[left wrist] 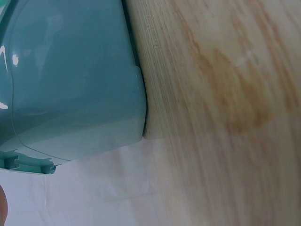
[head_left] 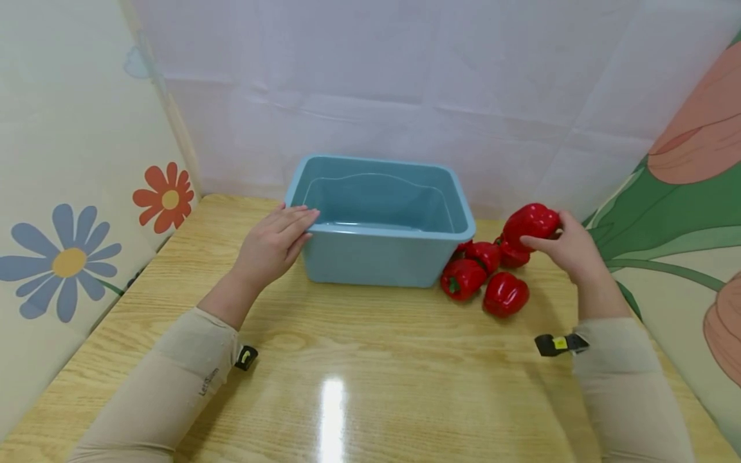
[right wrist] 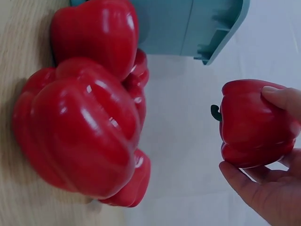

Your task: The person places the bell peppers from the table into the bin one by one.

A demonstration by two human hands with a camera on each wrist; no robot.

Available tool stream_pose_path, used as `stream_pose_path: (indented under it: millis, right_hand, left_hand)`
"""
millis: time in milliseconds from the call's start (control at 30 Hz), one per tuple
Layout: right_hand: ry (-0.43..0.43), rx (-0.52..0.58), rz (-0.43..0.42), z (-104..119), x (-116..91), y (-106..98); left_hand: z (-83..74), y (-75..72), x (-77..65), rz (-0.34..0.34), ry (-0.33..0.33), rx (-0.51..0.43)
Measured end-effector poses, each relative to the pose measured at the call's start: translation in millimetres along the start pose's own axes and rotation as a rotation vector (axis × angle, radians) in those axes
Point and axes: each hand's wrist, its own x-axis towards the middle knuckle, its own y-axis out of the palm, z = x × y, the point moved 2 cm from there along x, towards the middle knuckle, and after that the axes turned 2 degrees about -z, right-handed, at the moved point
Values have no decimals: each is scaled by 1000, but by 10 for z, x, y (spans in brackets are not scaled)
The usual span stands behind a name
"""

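A light blue plastic bin (head_left: 370, 257) stands on the table against the white sheet. My left hand (head_left: 269, 247) rests on its front left corner, fingers laid over the rim and the thumb at its front side. In the left wrist view just a bit of finger shows at the edge, beside the bin's wall (left wrist: 75, 84). To the right, my right hand (head_left: 576, 251) holds a red bell pepper (right wrist: 256, 125) between thumb and fingers, its green stem facing away from the palm. Several more red bell peppers (head_left: 505, 294) lie below it, right of the bin.
The wooden table (head_left: 370, 360) spreads out in front of the bin. Behind hangs a white sheet (head_left: 382, 83). Flower-patterned walls (head_left: 69, 263) flank the table on both sides. Black straps (head_left: 558, 344) sit at the wrists.
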Motion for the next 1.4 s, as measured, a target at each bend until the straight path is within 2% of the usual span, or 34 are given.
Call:
stream_pose_path:
  millis: [400, 1100, 1400]
  right_hand:
    - [-37, -36, 8, 286, 23, -9]
    - [-117, 14, 10, 692, -8, 16]
    - [-142, -3, 25, 844, 12, 70]
  left_hand:
    - [-2, 2, -7, 4, -3, 0]
    - [-3, 0, 7, -8, 1, 1]
    - [-7, -2, 7, -10, 4, 6]
